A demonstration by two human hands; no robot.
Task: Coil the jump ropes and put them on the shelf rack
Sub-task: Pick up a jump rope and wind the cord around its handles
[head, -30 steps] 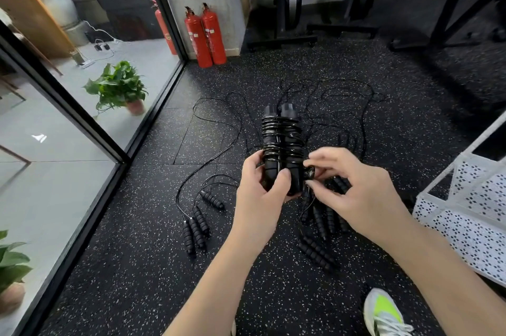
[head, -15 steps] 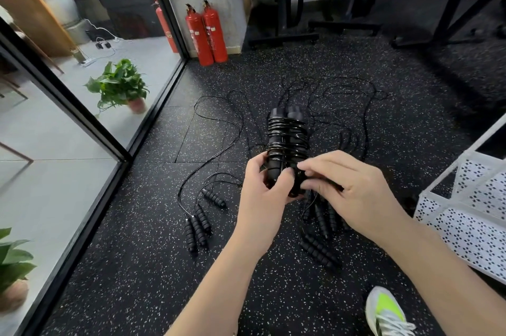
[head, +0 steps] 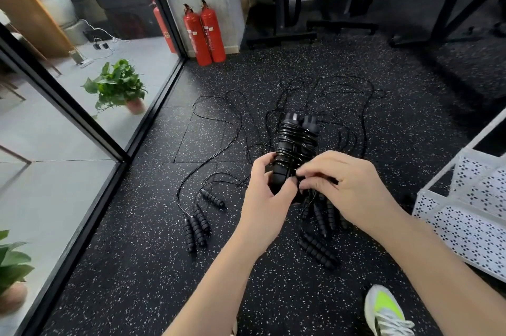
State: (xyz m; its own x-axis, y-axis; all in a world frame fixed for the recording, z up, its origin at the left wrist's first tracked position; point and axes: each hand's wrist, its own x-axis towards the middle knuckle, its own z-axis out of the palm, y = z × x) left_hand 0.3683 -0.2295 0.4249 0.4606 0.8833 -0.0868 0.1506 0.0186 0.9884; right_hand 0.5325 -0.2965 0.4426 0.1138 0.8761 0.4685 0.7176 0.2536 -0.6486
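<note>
jump rope bundle (head: 297,144): two black handles side by side, thin cord wound tight round them, held upright above the floor
left hand (head: 267,199): fingers and thumb curled round the lower end of the handles, firm hold
right hand (head: 347,190): fingertips pinching at the cord low on the wrap, probably tucking the loose end
handling: light, handles rigid, cord thin, slick and springy, likely to unwind if let go; best held across the wraps
loose ropes (head: 197,226): more handles and tangled cord on the rubber floor (head: 137,267), not yet coiled
shelf rack (head: 465,215): white, perforated, near the right arm
progress: early, one bundle nearly done
</note>
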